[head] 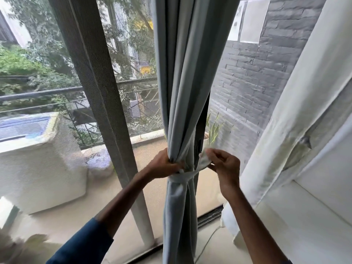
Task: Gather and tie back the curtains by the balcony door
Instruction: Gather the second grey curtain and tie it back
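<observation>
Hanging by the balcony door point(99, 92), the grey curtain point(182, 82) is bunched into one thick bundle. A white tie point(181, 177) goes around its middle. The left hand point(163, 164) grips the bundle just above the tie, with its fingers curled into the folds. The right hand point(223, 164) pinches the loose end of the tie, out to the right. The two hands are apart. A plant point(212, 128) stands behind the curtain, by a grey brick wall point(257, 82).
</observation>
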